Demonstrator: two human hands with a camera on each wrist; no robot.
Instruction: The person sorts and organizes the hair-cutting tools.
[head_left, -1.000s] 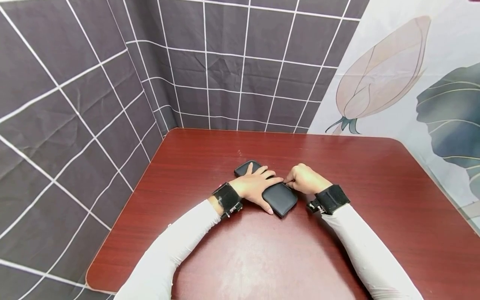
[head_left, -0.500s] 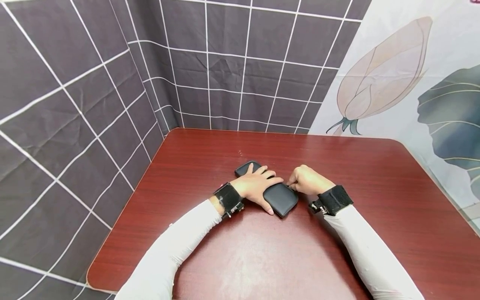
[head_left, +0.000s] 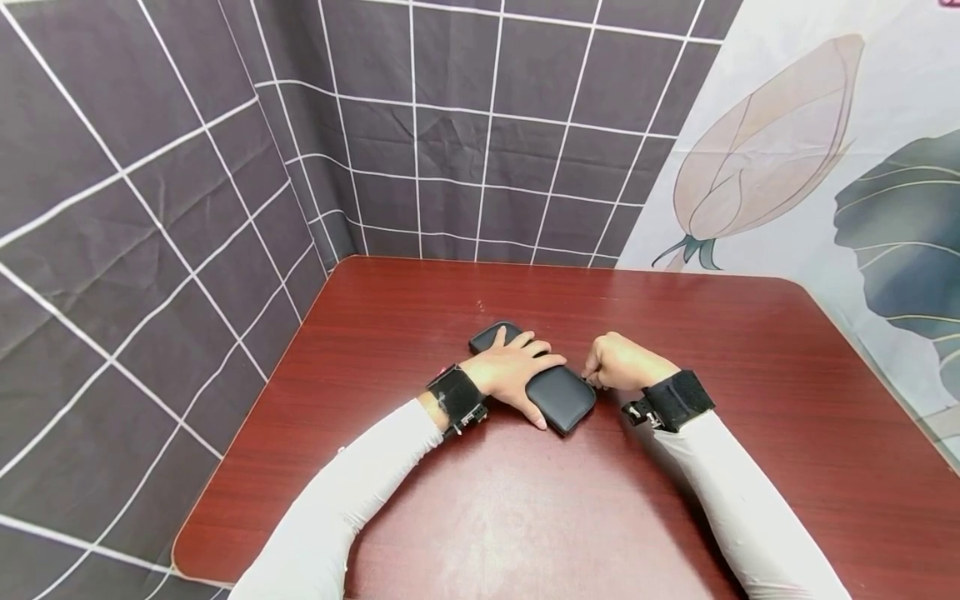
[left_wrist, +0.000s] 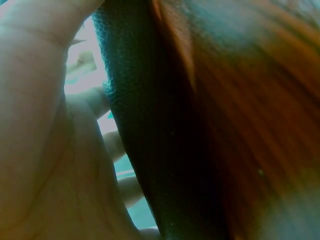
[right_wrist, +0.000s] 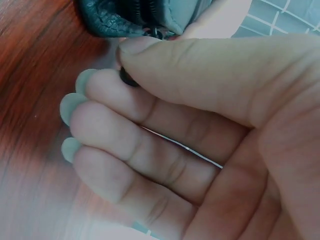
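A long black leather-look zippered case (head_left: 562, 400) with rounded corners lies slantwise on the table. My left hand (head_left: 512, 372) rests across its middle with fingers spread, covering part of the top. In the left wrist view, the thumb side of the palm lies along the case's dark side (left_wrist: 145, 125). At the case's right-hand end, my right hand (head_left: 624, 362) has its fingers curled. The right wrist view shows thumb and index finger pinching a small black zipper pull (right_wrist: 129, 79), just below the zipper teeth (right_wrist: 145, 10). Most of the pull is hidden by the thumb.
The reddish-brown wooden table (head_left: 480, 517) extends around the case on all sides. Behind it hangs a grey cloth with white grid lines (head_left: 450, 142), and at the right a white cloth with a printed flower bud (head_left: 757, 158).
My right hand has slid a little to the right along the case's edge, with the zipper pull pinched. The left hand and the case have stayed nearly in place.
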